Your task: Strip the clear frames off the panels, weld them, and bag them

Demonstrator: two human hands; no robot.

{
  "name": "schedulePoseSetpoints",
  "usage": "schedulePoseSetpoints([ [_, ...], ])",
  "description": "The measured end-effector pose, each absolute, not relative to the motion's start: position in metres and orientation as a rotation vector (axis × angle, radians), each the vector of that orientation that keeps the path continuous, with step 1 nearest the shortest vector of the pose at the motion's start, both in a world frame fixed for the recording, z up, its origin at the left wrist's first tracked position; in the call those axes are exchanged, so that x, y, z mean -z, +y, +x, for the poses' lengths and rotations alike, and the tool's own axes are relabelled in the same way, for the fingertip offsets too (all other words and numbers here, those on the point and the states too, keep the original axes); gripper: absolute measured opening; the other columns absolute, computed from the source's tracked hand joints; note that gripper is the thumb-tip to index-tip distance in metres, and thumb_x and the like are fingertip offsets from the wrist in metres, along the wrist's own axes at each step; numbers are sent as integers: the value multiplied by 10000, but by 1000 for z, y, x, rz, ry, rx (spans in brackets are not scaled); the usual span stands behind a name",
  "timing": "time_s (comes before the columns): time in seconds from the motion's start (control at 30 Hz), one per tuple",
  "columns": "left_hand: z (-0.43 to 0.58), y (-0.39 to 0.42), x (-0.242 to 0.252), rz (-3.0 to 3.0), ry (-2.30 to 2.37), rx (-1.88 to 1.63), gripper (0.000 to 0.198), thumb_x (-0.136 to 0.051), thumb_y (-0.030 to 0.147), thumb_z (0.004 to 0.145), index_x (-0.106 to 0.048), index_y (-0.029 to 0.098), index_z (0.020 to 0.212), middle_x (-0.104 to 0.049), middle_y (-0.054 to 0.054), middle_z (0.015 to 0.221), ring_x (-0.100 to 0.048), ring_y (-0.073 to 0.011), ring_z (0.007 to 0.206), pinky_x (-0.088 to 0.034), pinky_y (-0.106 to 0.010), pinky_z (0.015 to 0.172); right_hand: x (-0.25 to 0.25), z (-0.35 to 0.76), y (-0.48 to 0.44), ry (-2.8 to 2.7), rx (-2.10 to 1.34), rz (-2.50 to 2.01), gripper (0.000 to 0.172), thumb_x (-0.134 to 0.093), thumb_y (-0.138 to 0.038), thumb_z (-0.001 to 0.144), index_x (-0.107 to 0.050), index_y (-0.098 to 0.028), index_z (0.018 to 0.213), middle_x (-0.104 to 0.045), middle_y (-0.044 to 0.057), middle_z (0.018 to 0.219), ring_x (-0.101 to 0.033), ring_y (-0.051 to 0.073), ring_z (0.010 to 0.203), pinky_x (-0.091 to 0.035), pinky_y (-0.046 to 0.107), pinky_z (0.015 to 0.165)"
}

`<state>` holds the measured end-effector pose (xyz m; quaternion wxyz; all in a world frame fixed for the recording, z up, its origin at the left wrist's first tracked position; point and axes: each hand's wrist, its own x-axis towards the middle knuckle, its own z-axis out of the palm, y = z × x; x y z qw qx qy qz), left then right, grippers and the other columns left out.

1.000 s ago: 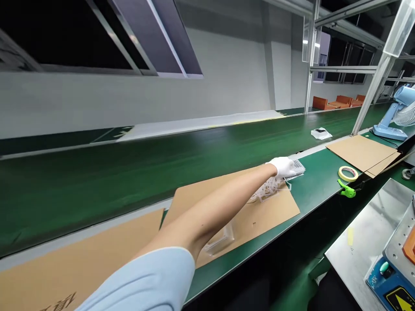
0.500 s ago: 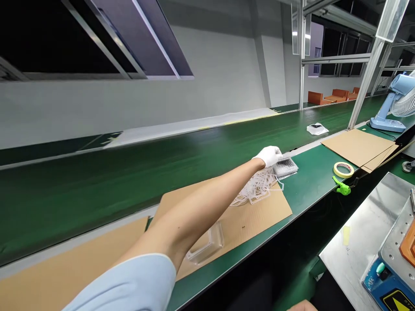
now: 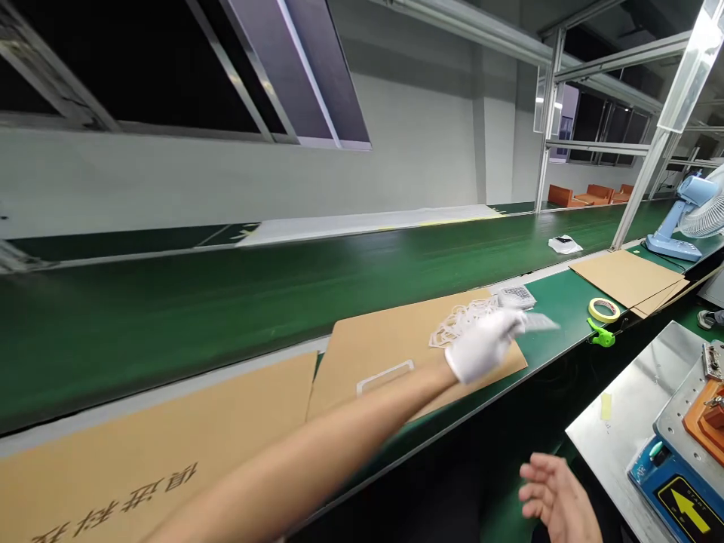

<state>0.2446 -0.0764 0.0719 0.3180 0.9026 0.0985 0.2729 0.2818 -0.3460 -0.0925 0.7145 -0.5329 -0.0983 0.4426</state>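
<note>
Here we have the left hand, in a white glove, with its grip narrowed on a thin pale piece. The piece is blurred, but it shows in front of the green table, just past the right end of a cardboard sheet. We judge that it is pinched near one end so that most of its face stays free of the fingers. The right hand is bare and low, away from the table, its fingers loosely curled and its grip wide, holding nothing that we can see.

Behind the glove, a loose pile of white frames lies on the cardboard, next to a small wrapped stack; we take it that they sit together to be within easy reach. A lone white frame lies apart from the pile, partly hidden by the forearm. The cardboard probably guards against scratches.

As for writing, the other cardboard sheet bears dark Chinese characters, slanted and running toward the bottom edge. On the blue machine, we read "START" on a black label with a yellow arrow. The tape roll has lettering too small for us to read.
</note>
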Motion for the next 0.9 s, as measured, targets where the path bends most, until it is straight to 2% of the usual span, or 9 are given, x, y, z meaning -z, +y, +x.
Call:
schedulePoseSetpoints([
  [0.1,192,-149,-55,2350,-220,-431,368,-464,301,1030,-742,282,1271,-742,-120,1291,-651,-311,1274,-513,-460,1127,52,295,-342,-178,-1014,-1009,823,-619,-921,834,-720,-226,1263,-771,174,1247,-760,339,1034,-617,494,878],
  [0.2,148,-202,-13,2321,-336,-383,346,-448,273,1029,-772,279,1151,-754,-143,1199,-675,-321,1206,-542,-471,1074,33,300,-347,-208,-1013,-1175,738,-760,-806,808,-703,-240,1277,-771,138,1219,-736,372,1100,-621,478,847],
  [0.27,126,-227,25,2185,-116,-529,285,-530,394,1031,-744,259,1162,-708,-175,1298,-667,-335,1194,-526,-504,1088,32,297,-354,-284,-933,-1420,703,-772,-794,802,-709,-242,1232,-776,119,1140,-730,365,1046,-610,440,803],
  [0.37,109,-255,74,1612,466,-676,600,-651,643,954,-595,266,1418,-596,-208,1477,-687,-319,1118,-516,-546,1096,36,280,-364,-563,-702,-1795,599,-621,-846,891,-710,-272,1039,-750,81,963,-698,301,900,-560,362,743],
  [0.43,103,-268,93,1228,589,-596,748,-667,774,886,-576,255,1417,-650,-195,1363,-694,-312,1081,-546,-523,1046,34,260,-365,-809,-575,-1957,536,-528,-802,976,-651,-289,880,-669,39,794,-633,247,739,-490,320,657],
  [0.53,92,-276,100,1009,520,-519,736,-727,846,780,-683,233,1185,-688,-130,1087,-685,-309,1017,-584,-473,941,24,227,-359,-1096,-444,-1996,527,-444,-710,1056,-562,-281,774,-559,12,705,-542,209,625,-403,306,586],
  [0.67,66,-276,99,1004,469,-490,602,-749,780,799,-711,241,1065,-642,-80,975,-638,-249,851,-590,-411,762,8,195,-353,-1262,-386,-1979,526,-417,-640,1086,-654,-266,801,-616,58,787,-605,230,711,-451,307,654],
  [0.8,45,-273,99,1065,394,-480,409,-808,476,822,-697,229,1128,-665,-67,991,-625,-233,894,-567,-394,835,-7,183,-356,-1340,-375,-1993,511,-447,-586,1089,-708,-263,791,-638,69,785,-615,229,702,-445,303,649],
  [0.9,43,-273,99,1196,444,-452,581,-797,197,708,-672,255,1272,-691,-42,1020,-624,-202,847,-550,-372,853,-16,179,-356,-1322,-371,-2001,505,-451,-612,1081,-713,-266,822,-667,74,814,-645,242,748,-460,301,662],
])
